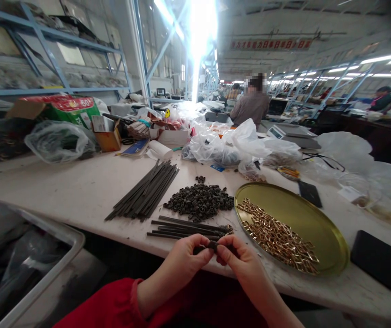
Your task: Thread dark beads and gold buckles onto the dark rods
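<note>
At the near edge of the worktable [89, 182], the left hand [186, 255] and right hand [243, 259] meet, both pinching a small dark piece [212, 246] held between them; just beyond lie dark strips [182, 226], then a pile of dark loops [198, 202], with a gold tray [294, 212] beyond the right hand

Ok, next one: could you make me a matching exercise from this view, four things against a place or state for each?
1. Left hand and right hand
2. Metal pieces
3. Small dark loops
4. Bin

A. Gold-coloured, on the round tray
B. White-rimmed, at the table edge
C. Pinching a small dark piece
D. Heaped left of the tray

Pairs: 1-C, 2-A, 3-D, 4-B
</note>
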Action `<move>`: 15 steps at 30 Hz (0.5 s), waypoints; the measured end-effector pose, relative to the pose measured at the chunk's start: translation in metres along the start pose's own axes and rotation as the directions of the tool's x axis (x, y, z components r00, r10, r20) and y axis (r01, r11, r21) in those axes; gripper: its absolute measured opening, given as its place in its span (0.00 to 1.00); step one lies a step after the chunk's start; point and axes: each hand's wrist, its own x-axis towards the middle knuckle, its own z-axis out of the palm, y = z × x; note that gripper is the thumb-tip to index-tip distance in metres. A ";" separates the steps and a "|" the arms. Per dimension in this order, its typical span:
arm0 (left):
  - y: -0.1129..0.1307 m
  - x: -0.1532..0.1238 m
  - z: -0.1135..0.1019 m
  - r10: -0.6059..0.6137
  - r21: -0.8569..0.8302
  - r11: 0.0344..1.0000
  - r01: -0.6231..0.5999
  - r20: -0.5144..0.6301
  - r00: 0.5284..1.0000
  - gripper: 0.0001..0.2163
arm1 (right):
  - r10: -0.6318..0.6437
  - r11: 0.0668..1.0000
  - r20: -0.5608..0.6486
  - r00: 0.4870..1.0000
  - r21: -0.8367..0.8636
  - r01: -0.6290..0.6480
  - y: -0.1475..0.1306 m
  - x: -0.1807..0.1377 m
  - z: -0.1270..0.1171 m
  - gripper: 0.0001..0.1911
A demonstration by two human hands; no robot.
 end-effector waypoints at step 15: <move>-0.004 0.000 0.001 0.043 0.281 0.958 -0.054 0.046 0.998 0.10 | 0.125 0.945 0.002 0.992 0.305 -0.119 0.035 -0.006 0.004 0.14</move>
